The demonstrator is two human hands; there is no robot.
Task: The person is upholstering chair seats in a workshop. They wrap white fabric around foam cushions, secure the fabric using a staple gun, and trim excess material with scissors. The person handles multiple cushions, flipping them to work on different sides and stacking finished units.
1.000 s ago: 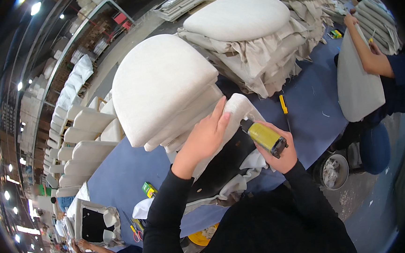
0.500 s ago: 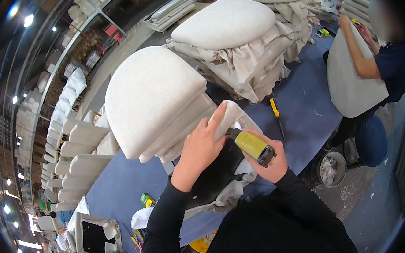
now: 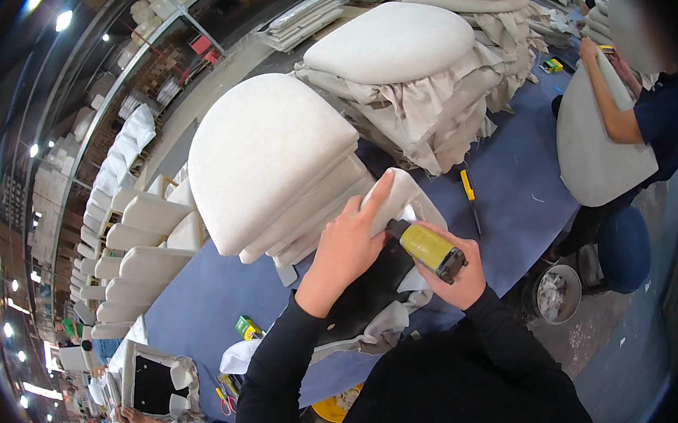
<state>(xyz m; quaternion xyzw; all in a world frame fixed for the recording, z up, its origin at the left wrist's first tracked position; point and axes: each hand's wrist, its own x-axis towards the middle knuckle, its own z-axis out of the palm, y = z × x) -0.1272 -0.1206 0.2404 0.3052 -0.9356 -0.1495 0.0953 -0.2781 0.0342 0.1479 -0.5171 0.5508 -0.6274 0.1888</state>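
Observation:
My right hand [image 3: 463, 281] grips a yellow-green and black staple gun [image 3: 428, 247]. Its nose meets the folded edge of a seat cushion lying underside up, with a black board [image 3: 365, 302] facing me. At that edge my left hand [image 3: 340, 247] pinches the off-white fabric [image 3: 389, 195], its index finger stretched along the fold. Loose fabric [image 3: 379, 330] bunches along the cushion's near side. The gun and my fingers hide the exact contact spot.
A stack of off-white cushions [image 3: 272, 157] stands beyond my left hand, with another cushion pile [image 3: 390, 43] farther back. On the blue table [image 3: 182, 325] lie a yellow-handled tool [image 3: 468, 185], a small green box [image 3: 246, 328] and scissors [image 3: 227, 404]. Co-workers handle cushions [image 3: 606, 146] at both sides.
The whole view has shifted slightly, moving the scene right in the picture. My hands keep nearly the same hold on the fabric and the staple gun.

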